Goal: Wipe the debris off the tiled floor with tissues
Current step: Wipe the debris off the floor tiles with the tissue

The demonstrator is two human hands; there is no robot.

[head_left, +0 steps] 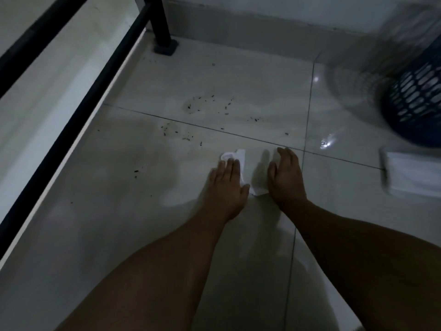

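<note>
Small dark specks of debris lie scattered over the glossy white tiled floor, mostly beyond my hands around a grout line. My left hand presses flat on a white tissue that lies on the floor, its fingers spread over it. The tissue sticks out past the fingertips and beside the thumb. My right hand rests flat on the tile just right of the tissue, fingers together, holding nothing.
A black metal railing with a post base runs along the left. A dark blue mesh basket stands at the right by the wall. A white pack of tissues lies on the floor at the right edge.
</note>
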